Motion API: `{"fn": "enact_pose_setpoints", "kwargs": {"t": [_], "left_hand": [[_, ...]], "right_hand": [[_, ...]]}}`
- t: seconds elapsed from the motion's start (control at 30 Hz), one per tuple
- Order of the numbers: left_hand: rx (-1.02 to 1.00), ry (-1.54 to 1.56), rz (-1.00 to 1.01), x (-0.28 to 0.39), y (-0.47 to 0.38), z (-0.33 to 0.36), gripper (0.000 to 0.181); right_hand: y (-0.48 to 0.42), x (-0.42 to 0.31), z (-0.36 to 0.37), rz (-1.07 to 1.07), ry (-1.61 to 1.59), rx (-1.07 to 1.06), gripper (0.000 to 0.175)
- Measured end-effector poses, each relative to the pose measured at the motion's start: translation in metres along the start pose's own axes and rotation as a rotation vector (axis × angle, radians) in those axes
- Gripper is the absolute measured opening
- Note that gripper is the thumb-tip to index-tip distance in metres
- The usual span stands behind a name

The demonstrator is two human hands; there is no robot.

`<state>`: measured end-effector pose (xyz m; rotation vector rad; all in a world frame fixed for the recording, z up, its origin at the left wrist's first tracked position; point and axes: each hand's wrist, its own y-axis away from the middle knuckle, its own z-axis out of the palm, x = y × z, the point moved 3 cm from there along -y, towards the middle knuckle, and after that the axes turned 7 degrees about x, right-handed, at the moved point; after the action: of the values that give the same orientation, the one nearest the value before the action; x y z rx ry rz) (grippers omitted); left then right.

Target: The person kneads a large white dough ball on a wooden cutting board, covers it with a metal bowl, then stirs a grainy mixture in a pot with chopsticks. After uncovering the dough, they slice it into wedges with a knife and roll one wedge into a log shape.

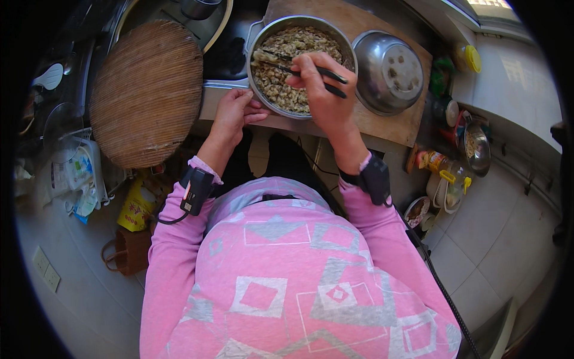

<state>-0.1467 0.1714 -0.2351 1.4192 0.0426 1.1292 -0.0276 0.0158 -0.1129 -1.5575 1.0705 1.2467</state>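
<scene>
A round metal pot (304, 116) with a chunky, greenish-brown chopped filling (287, 96) stands before me. My right hand (327, 89) grips a pair of black chopsticks (332, 75) over it; their tips reach into the filling at the pot's left side, where a pale lump of it clings. My left hand (237, 110) is at the pot's lower left rim, thumb and fingers pinching the edge. The pot rests partly on a wooden board (390, 128).
An upturned metal bowl (390, 72) sits right of the pot. A round, ridged wooden board (148, 94) lies at the left, overlapping a large gold-rimmed pan (219, 33). Bottles, jars and a metal bowl (480, 152) stand at the far right. A yellow bag (138, 206) is low at the left.
</scene>
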Motion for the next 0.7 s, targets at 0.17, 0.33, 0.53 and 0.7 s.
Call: {"fn": "enact_pose_setpoints", "kwargs": {"t": [0.17,0.33,0.53,0.7], "left_hand": [[0.015,0.028,0.013,0.002,-0.003,-0.007,0.02],[0.058,0.067,-0.027,-0.001,-0.002,-0.022,0.019],[0.056,0.053,-0.04,-0.002,-0.003,-0.023,0.019],[0.079,0.044,-0.051,-0.005,0.002,-0.033,0.018]], "right_hand": [[-0.007,0.019,-0.024,0.273,-0.043,0.158,0.016],[0.006,0.016,-0.045,0.193,-0.062,0.113,0.017],[0.008,0.022,0.006,0.18,0.031,-0.076,0.02],[0.026,0.028,-0.048,0.238,-0.01,0.137,0.016]]}}
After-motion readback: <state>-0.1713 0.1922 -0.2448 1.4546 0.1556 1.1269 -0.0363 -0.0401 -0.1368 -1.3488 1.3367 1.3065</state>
